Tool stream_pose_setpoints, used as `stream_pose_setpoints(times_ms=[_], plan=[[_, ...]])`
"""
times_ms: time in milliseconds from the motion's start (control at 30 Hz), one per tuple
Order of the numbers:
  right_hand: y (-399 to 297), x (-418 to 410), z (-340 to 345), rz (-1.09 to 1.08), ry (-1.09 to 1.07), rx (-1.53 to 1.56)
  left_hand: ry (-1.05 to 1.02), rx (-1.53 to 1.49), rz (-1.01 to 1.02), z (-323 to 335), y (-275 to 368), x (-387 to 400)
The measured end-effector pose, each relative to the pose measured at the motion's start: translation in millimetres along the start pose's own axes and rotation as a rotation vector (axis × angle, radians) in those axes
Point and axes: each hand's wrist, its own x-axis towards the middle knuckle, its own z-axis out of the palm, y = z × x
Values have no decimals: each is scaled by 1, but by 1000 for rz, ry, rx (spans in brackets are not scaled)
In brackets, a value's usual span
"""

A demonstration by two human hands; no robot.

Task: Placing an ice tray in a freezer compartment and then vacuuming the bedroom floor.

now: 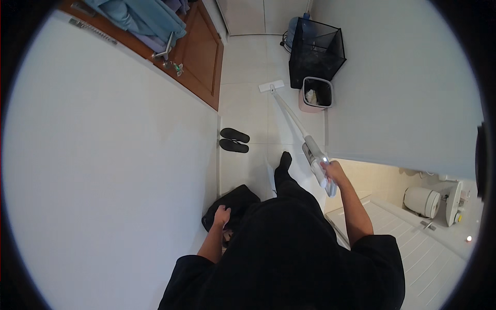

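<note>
My right hand (333,173) is wrapped around the handle of a white and grey cordless stick vacuum cleaner (314,146). A small light glows on its body near my fingers. From there its wand (290,112) slants forward and left to a flat white floor head (271,86), which rests on the tiles. My left hand (222,216) hangs low at my left side with its fingers curled, in front of a black bag or cloth bundle (236,199). Its palm side is hidden, so I cannot tell whether it touches the bundle.
Black slippers (234,140) lie by the left wall. A pink bin (312,107) and a black mesh basket (316,62) stand along the right wall, near a blue water jug (294,31). Clothes (143,19) hang on the wooden door (199,54). At right, a bathroom has a toilet (422,202).
</note>
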Motion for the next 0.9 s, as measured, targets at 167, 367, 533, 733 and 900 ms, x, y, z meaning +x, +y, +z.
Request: stream_pose_setpoints(times_ms=[167,367,533,733,900], plan=[[-90,74,-21,-22,-54,99,9,-103,42,-28,124,47],[-178,167,-22,45,-57,339,117,-240,210,-53,239,81],[-261,224,-5,30,-80,434,90,-46,133,-45,203,142],[-378,294,16,-47,-217,91,-149,284,54,-68,116,229],[-397,363,-41,-142,-98,-218,25,182,214,-168,316,288]])
